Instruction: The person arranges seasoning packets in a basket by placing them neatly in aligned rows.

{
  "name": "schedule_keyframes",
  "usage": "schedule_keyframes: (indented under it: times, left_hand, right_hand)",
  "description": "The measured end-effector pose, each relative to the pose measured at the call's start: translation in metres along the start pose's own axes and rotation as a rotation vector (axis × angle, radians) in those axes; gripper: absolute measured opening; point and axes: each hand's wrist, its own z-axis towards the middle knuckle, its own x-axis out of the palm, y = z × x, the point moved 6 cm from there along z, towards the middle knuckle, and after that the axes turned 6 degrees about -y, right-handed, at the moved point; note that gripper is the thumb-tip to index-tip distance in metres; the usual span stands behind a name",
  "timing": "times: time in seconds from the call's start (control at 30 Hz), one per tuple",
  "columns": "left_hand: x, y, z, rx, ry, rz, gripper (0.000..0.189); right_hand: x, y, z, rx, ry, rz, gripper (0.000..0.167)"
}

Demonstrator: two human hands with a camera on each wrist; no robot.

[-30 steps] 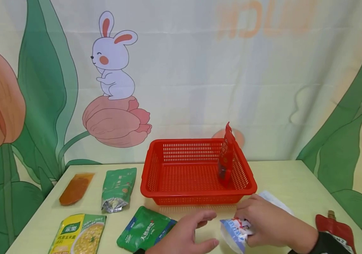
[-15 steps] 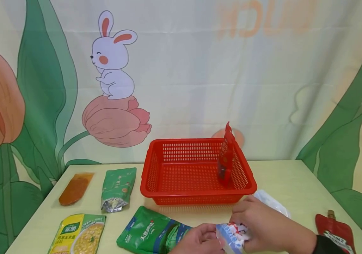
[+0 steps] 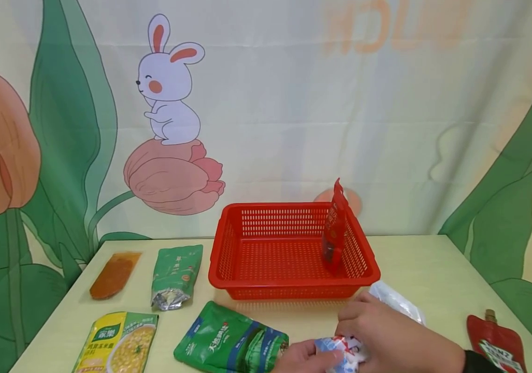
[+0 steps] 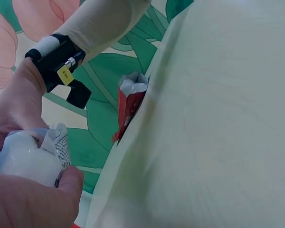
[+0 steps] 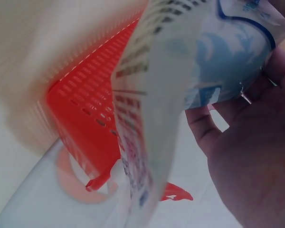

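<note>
My right hand [image 3: 373,331] grips a white-and-blue plastic packet [image 3: 346,353] from above, at the front of the table. Against the packet's left side my left hand [image 3: 305,357] pinches it, the thumb lying over its front. The left wrist view shows the packet [image 4: 26,156] between both hands, its body plump and pale. Close up in the right wrist view, a printed, creased edge of the packet [image 5: 137,109] hangs down. Behind my right hand lies a whitish plastic piece [image 3: 398,303]; whether it belongs to the same packet I cannot tell.
A red basket [image 3: 293,284] behind the hands holds an upright red packet [image 3: 334,233]. Left lie a green pouch [image 3: 221,339], a green foil-bottomed pouch [image 3: 177,274], a yellow soup packet [image 3: 116,344] and a brown sauce sachet [image 3: 115,274]. A red ketchup pouch [image 3: 496,339] lies right.
My left hand has moved right, from apart with thumb and fingers spread, to pinching the packet. The packet looks more bunched up. My right hand has shifted slightly left.
</note>
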Motion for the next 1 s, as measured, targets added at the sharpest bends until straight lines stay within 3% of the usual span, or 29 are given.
schedule_keyframes:
  times: [0.17,0.43,0.53,1.0]
  left_hand:
    - [0.008,-0.001,0.003,0.045,0.096,-0.078,0.051]
    - [0.006,0.01,0.006,-0.06,-0.132,0.148,0.039]
    - [0.005,0.012,0.008,-0.074,-0.149,0.143,0.039]
    - [0.004,0.01,0.006,-0.119,-0.206,0.218,0.045]
  right_hand:
    - [0.003,0.006,0.0,-0.064,0.006,-0.034,0.032]
    - [0.006,0.017,0.002,-0.12,0.046,-0.109,0.022]
    - [0.004,0.019,0.001,-0.145,0.029,-0.121,0.022]
    - [0.003,0.017,0.002,-0.113,0.062,-0.121,0.033]
